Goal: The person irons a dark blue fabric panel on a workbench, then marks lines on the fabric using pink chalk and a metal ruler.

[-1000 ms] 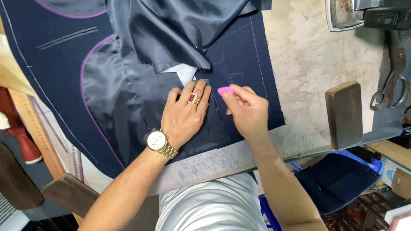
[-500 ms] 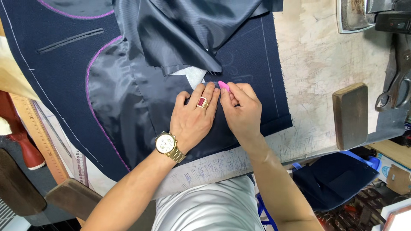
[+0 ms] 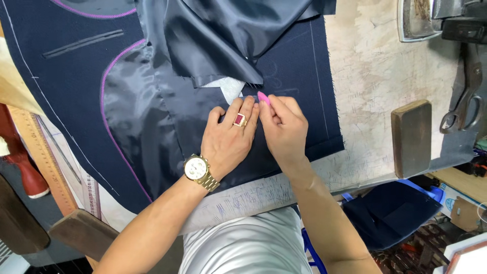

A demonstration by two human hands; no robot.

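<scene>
Head view: two hands are working side by side on a navy garment panel (image 3: 299, 66), the right one pinching a piece of pink chalk (image 3: 263, 97).

The left hand (image 3: 231, 139) is lying flat, fingers spread narrow and pressing the dark cloth down just below the white pocket piece (image 3: 229, 87) and the shiny lining (image 3: 223, 35) folded above it. The right hand (image 3: 284, 127) is touching the left along the forefinger, its fingertips closing tight on the chalk, whose long axis is pointing up and away from the body, tip toward the faint chalk lines just beyond it. The right hand is the nearer one to those lines. Well apart on the worn table (image 3: 375, 81) are lying a wooden block (image 3: 411, 137) and scissors (image 3: 464, 101).
</scene>
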